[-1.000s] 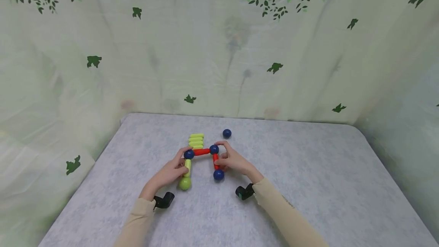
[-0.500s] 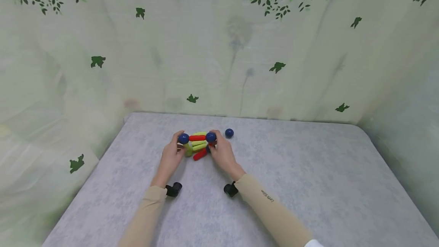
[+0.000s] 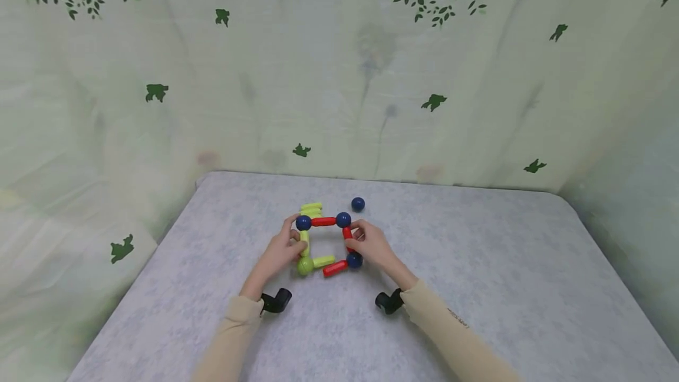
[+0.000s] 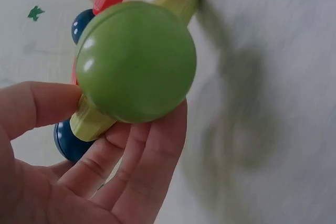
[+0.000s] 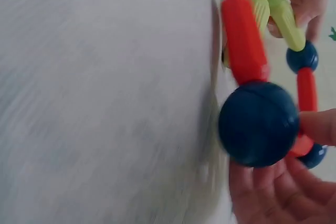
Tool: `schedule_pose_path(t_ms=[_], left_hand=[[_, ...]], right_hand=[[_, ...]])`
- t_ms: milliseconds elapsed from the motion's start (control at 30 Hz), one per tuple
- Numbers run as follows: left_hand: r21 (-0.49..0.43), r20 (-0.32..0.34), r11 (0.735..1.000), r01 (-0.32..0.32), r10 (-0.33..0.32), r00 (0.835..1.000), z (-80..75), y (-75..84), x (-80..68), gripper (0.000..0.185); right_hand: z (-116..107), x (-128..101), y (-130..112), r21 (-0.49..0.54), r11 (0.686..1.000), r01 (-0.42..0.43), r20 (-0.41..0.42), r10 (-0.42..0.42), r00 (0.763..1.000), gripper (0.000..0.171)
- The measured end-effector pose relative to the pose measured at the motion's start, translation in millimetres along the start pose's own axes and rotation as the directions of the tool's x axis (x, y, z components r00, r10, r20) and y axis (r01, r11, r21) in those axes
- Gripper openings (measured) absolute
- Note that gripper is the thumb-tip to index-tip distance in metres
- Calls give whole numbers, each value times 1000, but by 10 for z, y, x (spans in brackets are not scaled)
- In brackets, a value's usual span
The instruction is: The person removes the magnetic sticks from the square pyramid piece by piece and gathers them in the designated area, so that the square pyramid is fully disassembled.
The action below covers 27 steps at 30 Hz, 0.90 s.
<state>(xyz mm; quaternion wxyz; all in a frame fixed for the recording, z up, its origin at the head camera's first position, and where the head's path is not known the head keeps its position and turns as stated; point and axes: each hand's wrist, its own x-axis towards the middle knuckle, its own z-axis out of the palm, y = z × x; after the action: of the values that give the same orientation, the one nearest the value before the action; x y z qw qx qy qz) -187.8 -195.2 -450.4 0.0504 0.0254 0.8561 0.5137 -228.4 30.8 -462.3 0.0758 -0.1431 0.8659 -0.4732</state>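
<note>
My left hand [image 3: 278, 252] pinches a yellow-green magnetic rod [image 3: 305, 243] between thumb and fingers. That rod joins a blue ball [image 3: 303, 223] at the far end to a larger green ball [image 4: 136, 61] at the near end. On the other side, my right hand [image 3: 373, 246] grips a red magnetic rod [image 3: 347, 233] running between two blue balls, the nearer one [image 5: 258, 124] large in the right wrist view. Another red rod [image 3: 323, 221] bridges the far side. At the near side, a yellow-green rod [image 3: 324, 261] and a red rod [image 3: 335, 269] point inward, their ends apart.
Several loose yellow-green rods [image 3: 312, 207] lie behind the frame of rods. A single blue ball [image 3: 358, 204] sits on the grey table [image 3: 477, 276] to the back right. A pale cloth with leaf prints [image 3: 339, 75] hangs behind the table.
The hands tilted the joined rods up and away, then brought them back nearer and slightly right. The two inward-pointing rods at the near side now show plainly.
</note>
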Motion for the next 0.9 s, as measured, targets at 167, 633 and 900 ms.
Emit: schedule_pose_path(t_ms=[167,633,900], left_hand=[[-11,82,1000,-24,25,996,220,-30,9,67],[85,30,984,-158,156,987,489,9,13,63],[128,-37,981,-145,151,988,557,1,13,59]], right_hand=[[-131,-160,93,-199,980,-20,-49,10,999,35],[-28,-358,-64,-392,828,401,329,-281,902,12],[-201,-323,-104,-503,720,478,136,-480,867,17]])
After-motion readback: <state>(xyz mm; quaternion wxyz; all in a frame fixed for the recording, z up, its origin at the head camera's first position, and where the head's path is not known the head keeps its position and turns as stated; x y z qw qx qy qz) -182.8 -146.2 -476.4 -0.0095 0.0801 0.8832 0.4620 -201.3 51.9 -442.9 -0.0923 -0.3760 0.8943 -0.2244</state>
